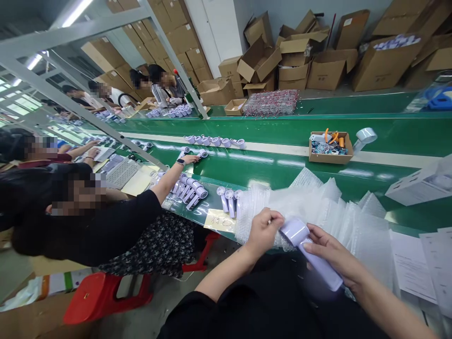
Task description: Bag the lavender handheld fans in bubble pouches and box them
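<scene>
A lavender handheld fan [319,263] lies tilted in my right hand [330,249], its round head up and to the left, its handle pointing down to the right. The fingers of that hand are wrapped round the neck and upper handle. My left hand [264,228] is closed in a pinch right beside the fan head; what is between its fingertips, if anything, is too small to make out. Behind both hands lie overlapping bubble-wrap bags [332,212]. Several more lavender fans [230,202] rest just left of the bags, near a handwritten card [219,220].
On the green conveyor [254,165] stands a small carton of parts [331,148], with a row of fan heads [215,141] further left. A co-worker's hand [191,159] touches a fan on the belt. Printed sheets [413,263] and a white box [420,181] are at right.
</scene>
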Demonstrator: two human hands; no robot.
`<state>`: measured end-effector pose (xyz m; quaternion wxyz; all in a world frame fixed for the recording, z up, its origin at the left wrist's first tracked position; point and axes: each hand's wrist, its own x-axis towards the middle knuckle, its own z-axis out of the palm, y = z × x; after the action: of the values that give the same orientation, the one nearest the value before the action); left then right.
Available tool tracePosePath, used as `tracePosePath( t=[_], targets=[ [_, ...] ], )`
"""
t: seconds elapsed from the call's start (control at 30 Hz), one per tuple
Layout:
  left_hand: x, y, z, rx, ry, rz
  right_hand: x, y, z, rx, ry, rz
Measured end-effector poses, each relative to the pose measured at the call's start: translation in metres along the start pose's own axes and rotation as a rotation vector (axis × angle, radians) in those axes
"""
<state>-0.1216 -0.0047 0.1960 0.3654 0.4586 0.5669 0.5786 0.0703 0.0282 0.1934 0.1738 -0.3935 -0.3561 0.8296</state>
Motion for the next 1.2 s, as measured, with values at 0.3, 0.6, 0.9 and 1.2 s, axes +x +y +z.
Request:
tracePosePath(
  t=[0.3,0.6,0.9,1.2],
  targets=[
    [-0.009,0.021,-0.004,0.494,-0.162,0.755,-0.010,0.012,0.015,0.098,0.090,-0.042],
    [-0.015,0.008,0.010,0.691,-0.334,1.059,-0.021,-0.015,0.022,0.176,0.272,-0.136],
    [-0.008,0.035,0.025,0.396,-0.577,0.475,-0.055,-0.010,-0.015,-0.127,0.394,0.071],
    [-0.011,0.035,0.067,0.199,-0.956,-0.039,-0.112,-0.017,-0.028,0.165,0.444,0.014]
  ],
)
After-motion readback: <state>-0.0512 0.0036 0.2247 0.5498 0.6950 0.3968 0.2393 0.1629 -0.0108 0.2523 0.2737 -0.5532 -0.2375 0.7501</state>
